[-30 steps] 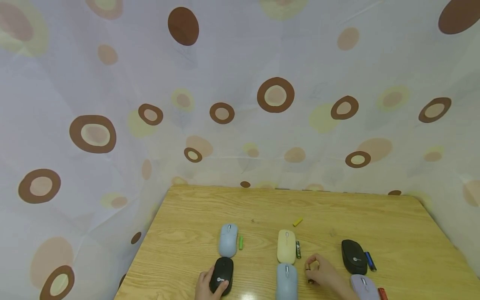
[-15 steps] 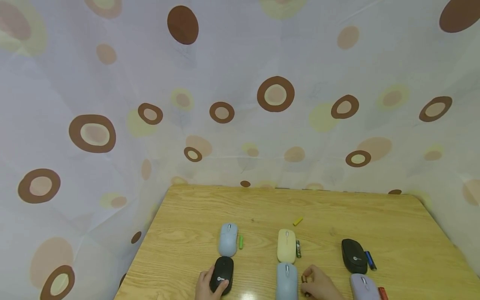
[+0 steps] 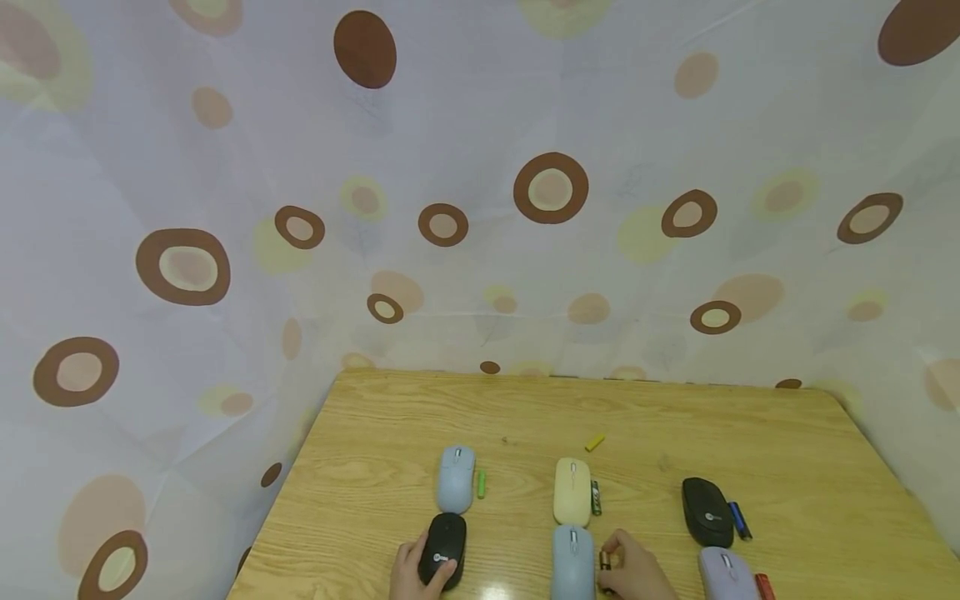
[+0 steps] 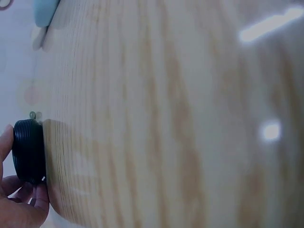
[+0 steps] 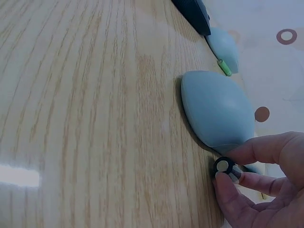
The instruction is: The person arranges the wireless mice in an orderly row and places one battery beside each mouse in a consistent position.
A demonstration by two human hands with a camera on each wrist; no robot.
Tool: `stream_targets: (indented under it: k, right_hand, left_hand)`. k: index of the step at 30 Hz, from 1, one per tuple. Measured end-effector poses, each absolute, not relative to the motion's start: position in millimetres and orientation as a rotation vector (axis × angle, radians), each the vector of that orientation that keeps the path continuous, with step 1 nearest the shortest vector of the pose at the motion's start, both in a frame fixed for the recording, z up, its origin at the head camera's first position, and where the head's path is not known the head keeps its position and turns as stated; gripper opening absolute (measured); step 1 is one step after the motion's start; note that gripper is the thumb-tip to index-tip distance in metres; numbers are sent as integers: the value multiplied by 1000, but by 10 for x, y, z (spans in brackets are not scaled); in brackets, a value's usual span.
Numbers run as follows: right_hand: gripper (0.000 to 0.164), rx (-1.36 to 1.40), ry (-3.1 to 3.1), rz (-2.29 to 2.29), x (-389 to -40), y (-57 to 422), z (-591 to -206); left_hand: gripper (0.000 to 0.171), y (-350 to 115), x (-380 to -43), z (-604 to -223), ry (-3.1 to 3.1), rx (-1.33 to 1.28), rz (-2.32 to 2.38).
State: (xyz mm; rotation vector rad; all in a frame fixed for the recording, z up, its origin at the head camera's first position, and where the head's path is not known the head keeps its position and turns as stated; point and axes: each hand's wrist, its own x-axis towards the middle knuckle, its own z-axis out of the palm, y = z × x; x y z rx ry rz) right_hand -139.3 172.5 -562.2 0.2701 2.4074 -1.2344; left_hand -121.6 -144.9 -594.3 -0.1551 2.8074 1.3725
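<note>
At the front left of the table, my left hand [image 3: 414, 575] grips a black computer mouse [image 3: 444, 546] by its sides. The left wrist view shows that mouse [image 4: 29, 149] edge-on between thumb and fingers. My right hand [image 3: 633, 568] pinches a dark battery [image 3: 605, 561] close to the right side of a light blue mouse [image 3: 573, 562]. In the right wrist view the battery [image 5: 223, 166] turns its round metal end to the camera, thumb and fingertips around it. It lies low at the tabletop beside the blue mouse [image 5: 216, 107].
Behind are another blue mouse [image 3: 457, 479] with a green battery [image 3: 482, 485], and a cream mouse [image 3: 573, 492] with a battery [image 3: 596, 497]. A yellow battery [image 3: 595, 442] lies farther back. At right are a black mouse [image 3: 707, 512], blue battery [image 3: 739, 521], purple mouse [image 3: 727, 575] and red battery [image 3: 764, 587].
My right hand has moved left and nearer with the battery, bringing it beside the front blue mouse. My left hand and the black mouse have stayed in place.
</note>
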Motion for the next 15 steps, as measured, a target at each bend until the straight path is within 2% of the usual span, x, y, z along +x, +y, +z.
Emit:
stream_targets:
  k: [15]
  right_hand:
    - [29,192,2475,-1179,-1363,1713,-5703]
  left_hand:
    - [65,-1439,-1205,-5951,2825,-155,1369]
